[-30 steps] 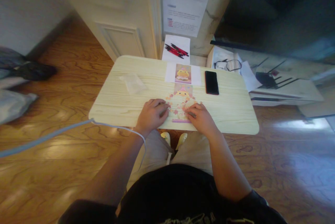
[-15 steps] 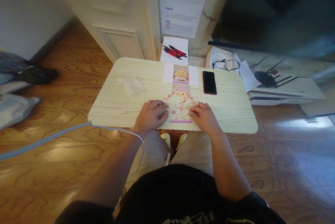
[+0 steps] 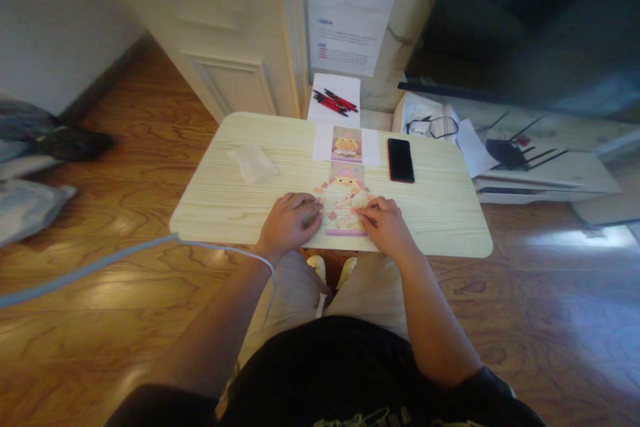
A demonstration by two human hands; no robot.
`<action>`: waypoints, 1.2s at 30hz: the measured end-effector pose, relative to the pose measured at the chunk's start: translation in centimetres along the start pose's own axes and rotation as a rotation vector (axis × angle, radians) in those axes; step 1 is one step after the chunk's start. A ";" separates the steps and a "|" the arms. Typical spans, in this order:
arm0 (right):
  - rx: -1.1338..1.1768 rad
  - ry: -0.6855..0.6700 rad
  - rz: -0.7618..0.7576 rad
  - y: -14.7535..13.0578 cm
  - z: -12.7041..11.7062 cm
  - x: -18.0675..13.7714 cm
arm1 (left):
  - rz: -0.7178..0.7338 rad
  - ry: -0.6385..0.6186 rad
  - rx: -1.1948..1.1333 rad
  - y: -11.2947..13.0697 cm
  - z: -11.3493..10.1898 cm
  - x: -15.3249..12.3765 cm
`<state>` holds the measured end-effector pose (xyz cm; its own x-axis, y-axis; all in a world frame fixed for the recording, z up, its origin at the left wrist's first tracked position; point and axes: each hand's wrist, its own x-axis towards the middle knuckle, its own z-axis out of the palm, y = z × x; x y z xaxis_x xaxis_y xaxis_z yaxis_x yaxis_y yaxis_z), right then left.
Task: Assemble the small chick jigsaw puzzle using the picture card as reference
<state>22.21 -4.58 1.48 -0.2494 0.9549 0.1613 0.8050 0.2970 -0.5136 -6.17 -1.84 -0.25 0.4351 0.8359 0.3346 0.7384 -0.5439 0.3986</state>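
On the table, in front of me, lies a picture card [image 3: 347,177] with a yellow cartoon figure and a purple lower edge. A pale, see-through sheet with pink flower-like shapes [image 3: 341,216] covers its lower part. My left hand [image 3: 293,222] rests at the left side of this sheet, fingers bent, thumb and fingertips closed at its edge. My right hand [image 3: 385,224] is over the card's right side, thumb and fingers pinched together on the pink shapes. Whatever its fingertips grip is too small to make out.
A similar picture card [image 3: 347,144] lies on white paper [image 3: 371,146] just beyond. A black phone [image 3: 401,160] is to the right, a crumpled translucent wrapper [image 3: 255,164] to the left. Red pens [image 3: 335,102] lie behind the table [image 3: 210,207]. A grey cable [image 3: 100,268] runs at left.
My right hand has moved slightly left, its pinched fingertips now farther in over the card. The left hand stays in place at the sheet's left edge.
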 end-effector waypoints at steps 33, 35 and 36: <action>-0.001 0.103 0.117 3.0 -1.2 2.0 | 0.026 -0.031 -0.025 -0.4 0.3 0.1; 0.000 0.084 0.105 3.2 -1.1 1.7 | 0.023 -0.029 -0.021 -0.4 0.3 0.1; -0.005 0.075 0.107 3.3 -1.1 1.6 | 0.023 -0.027 -0.020 -0.3 0.3 0.1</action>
<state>25.06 -2.10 0.95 -0.1214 0.9782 0.1687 0.8273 0.1936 -0.5274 -6.24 -1.56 -0.62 0.4662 0.8246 0.3206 0.7177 -0.5644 0.4079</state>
